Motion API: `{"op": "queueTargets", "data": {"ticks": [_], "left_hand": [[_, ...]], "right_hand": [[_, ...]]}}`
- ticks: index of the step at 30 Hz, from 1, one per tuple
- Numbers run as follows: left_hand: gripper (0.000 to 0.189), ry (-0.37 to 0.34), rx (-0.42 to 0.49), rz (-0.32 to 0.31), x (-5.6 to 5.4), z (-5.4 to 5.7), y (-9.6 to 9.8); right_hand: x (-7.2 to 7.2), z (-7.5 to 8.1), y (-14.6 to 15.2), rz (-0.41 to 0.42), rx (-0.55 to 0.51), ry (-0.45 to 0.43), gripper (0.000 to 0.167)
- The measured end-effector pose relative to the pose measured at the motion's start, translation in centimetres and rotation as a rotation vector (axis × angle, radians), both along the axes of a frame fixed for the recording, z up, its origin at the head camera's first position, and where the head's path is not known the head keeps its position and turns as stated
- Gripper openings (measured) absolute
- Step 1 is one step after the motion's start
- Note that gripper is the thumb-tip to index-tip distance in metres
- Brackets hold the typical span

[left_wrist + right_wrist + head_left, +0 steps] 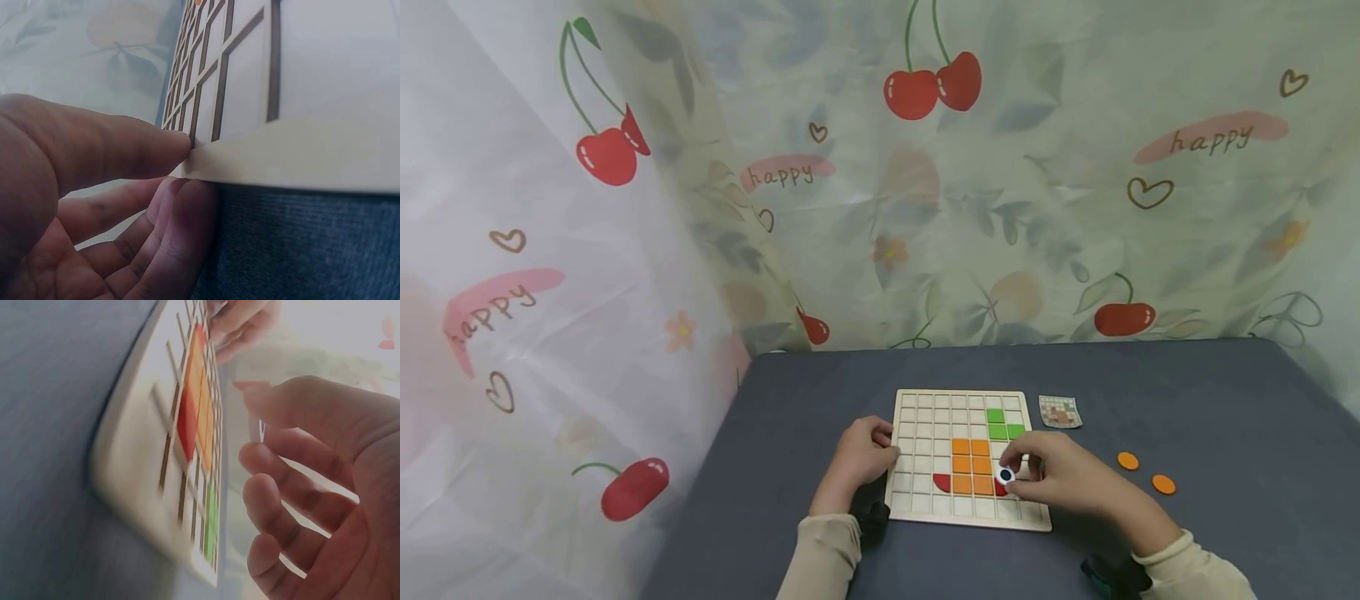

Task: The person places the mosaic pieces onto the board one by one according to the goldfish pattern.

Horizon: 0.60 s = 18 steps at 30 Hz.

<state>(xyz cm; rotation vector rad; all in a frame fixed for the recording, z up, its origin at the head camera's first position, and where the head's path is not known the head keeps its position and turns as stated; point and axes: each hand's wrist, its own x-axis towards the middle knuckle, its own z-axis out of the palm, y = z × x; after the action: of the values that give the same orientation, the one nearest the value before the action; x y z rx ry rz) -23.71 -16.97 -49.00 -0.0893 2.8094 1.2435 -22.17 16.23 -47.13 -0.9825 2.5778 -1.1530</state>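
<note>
A wooden grid board lies on the dark table. Orange squares form a block on it, with a red quarter-round piece at the block's left. Another red piece sits at the block's right, partly covered in the head view. Green pieces fill cells near the upper right. My left hand pinches the board's left edge between thumb and fingers. Above the board's right part, my right hand pinches a white disc with a black dot; the right wrist view shows it edge-on.
Two orange discs lie on the table right of the board. A small printed picture card is beside its upper right corner. Behind the table hangs a cherry-patterned curtain.
</note>
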Motion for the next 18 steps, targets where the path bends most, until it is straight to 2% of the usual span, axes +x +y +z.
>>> {"op": "queueTargets", "data": {"ticks": [9, 18], "left_hand": [[0.033, -0.001, 0.001, -0.004, -0.1, 0.2, 0.2], [0.032, 0.006, 0.001, -0.006, 0.0, -0.1, 0.0]], "right_hand": [[-2.1, -0.2, -5.3, 0.029, 0.033, 0.032, 0.012], [-3.3, -0.8, -8.3, 0.022, 0.099, 0.056, 0.017]]}}
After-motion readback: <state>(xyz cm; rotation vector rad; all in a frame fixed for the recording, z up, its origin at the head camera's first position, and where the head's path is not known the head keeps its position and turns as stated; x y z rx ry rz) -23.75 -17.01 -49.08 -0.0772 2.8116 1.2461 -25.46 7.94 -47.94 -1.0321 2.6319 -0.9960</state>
